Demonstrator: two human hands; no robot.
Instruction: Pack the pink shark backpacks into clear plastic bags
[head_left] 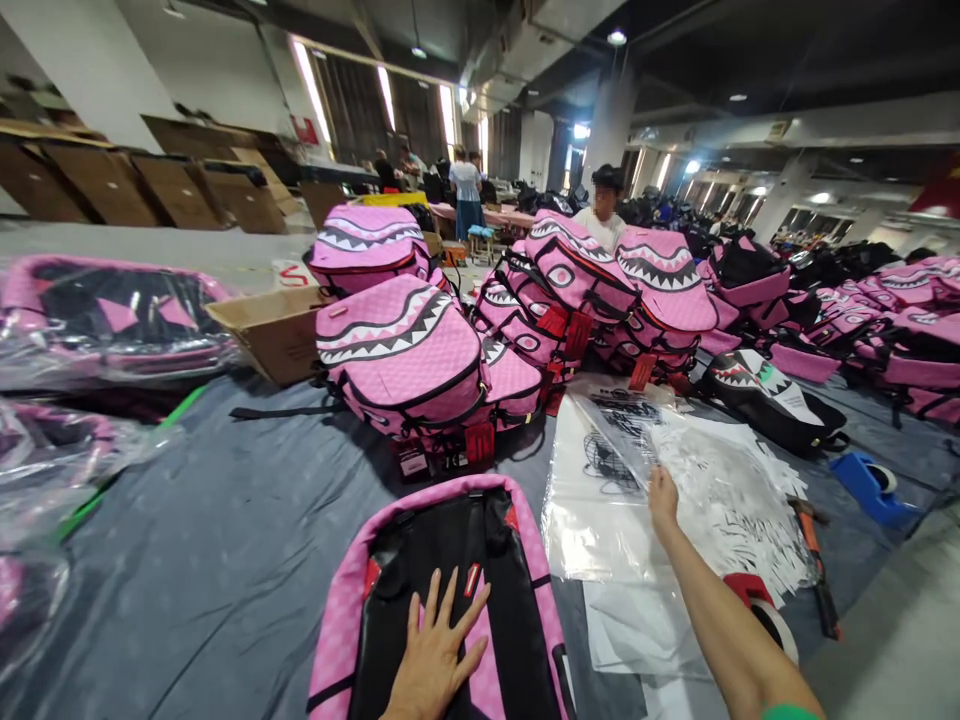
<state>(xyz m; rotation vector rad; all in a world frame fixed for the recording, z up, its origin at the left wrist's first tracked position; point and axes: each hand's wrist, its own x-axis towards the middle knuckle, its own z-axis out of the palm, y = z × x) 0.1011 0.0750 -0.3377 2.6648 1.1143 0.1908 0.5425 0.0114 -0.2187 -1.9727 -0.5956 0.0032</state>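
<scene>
On the grey table cover (240, 540), nearest my head feed: pink-and-black backpack (420, 540), pink checked rim, black panel, red corner patches, lying flat. I see it directly under the left hand (436, 645), fingers spread, palm down. Right hand (663, 497), off to its right, pinches a clear plastic bag (592, 525) by its edge.

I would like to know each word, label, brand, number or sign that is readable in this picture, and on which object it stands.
No text can be read with certainty.
Clear plastic bags: black print, too blurred to read.
Red tag on the stacked pink backpacks: marks too small to read.
White label in the same stack: too small to read.
Red patch on the backpack under the left hand: pale mark, unclear whether letter, number or logo.
</scene>
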